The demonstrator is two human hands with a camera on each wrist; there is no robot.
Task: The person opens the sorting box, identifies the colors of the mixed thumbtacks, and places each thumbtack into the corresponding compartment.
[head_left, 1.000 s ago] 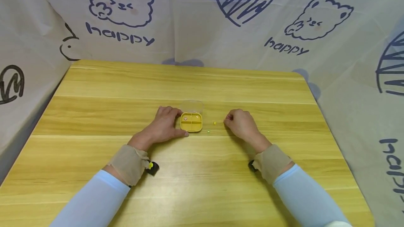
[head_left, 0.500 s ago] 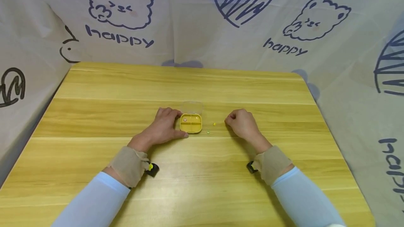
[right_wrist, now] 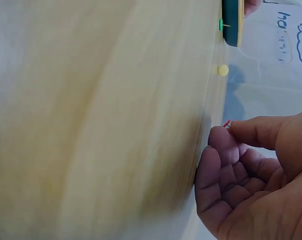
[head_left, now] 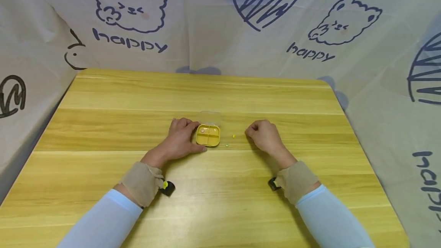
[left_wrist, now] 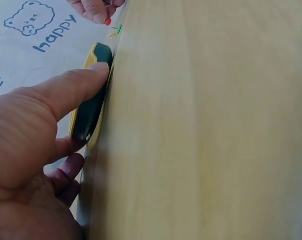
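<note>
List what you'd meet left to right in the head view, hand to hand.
Left hand → yellow compartment box → green pushpin → yellow pushpin → right hand. Clear lid left out: it lines up behind the box.

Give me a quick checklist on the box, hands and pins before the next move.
1. Clear lid open: ok, it is folded back behind the box.
2. Box steadied: ok, the left hand grips it.
3. Red pin secured: ok, the right hand pinches it.
4. Red pin's tip direction: cannot tell, too small.
5. Right hand over the box: not ok, it is off to the right.
6. Pins all stowed: not ok, the green pin and yellow pin lie on the table.
</note>
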